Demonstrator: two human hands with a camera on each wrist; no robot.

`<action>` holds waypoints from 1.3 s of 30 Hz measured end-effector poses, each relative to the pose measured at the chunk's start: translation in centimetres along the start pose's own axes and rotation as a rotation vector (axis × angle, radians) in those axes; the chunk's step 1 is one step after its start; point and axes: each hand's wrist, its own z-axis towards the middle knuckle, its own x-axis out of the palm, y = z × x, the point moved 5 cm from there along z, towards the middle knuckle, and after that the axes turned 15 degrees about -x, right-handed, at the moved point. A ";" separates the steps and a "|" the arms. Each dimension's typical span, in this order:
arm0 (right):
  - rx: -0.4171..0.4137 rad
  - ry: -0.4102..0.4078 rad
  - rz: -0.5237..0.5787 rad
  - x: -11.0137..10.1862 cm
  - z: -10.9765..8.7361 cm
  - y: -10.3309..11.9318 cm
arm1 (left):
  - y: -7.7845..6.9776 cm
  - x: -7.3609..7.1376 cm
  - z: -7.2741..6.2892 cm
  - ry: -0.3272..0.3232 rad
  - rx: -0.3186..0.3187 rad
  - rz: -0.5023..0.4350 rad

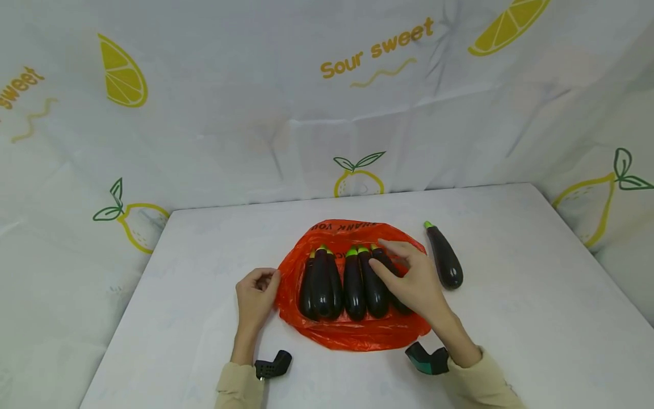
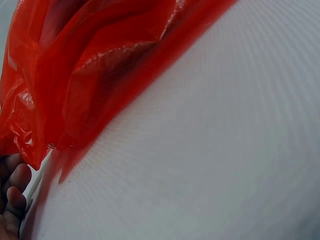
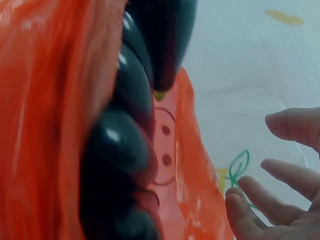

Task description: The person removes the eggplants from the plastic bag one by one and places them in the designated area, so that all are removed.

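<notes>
A red plastic bag (image 1: 352, 338) lies spread on the table with several dark eggplants (image 1: 321, 284) in it, their green stem ends toward the back. My left hand (image 1: 257, 295) pinches the bag's left edge, fingers curled; the left wrist view has crumpled red film at the fingertips. Over the rightmost eggplants in the bag hovers my right hand (image 1: 411, 278), thumb and fingers spread apart. In the right wrist view that hand (image 3: 280, 195) holds nothing, and the bagged eggplants (image 3: 122, 142) show to its left.
A single eggplant (image 1: 444, 258) lies on the white table (image 1: 536, 295) to the right of the bag. Behind the table hangs a white cloth (image 1: 230, 113) printed with lemons and lettering. Black wrist devices (image 1: 274, 364) sit on both forearms.
</notes>
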 end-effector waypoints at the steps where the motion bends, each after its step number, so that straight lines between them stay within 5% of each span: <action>1: 0.001 0.007 0.003 0.3 0.0 0.0 | 0.0 0.0 0.0 0.001 0.000 0.000; 19: -0.010 0.102 0.067 6.0 0.1 1.5 | 0.0 0.0 0.0 -0.004 0.012 -0.006; 39: 0.113 0.208 0.059 9.3 -0.6 3.3 | 0.1 0.0 0.2 0.001 0.014 -0.016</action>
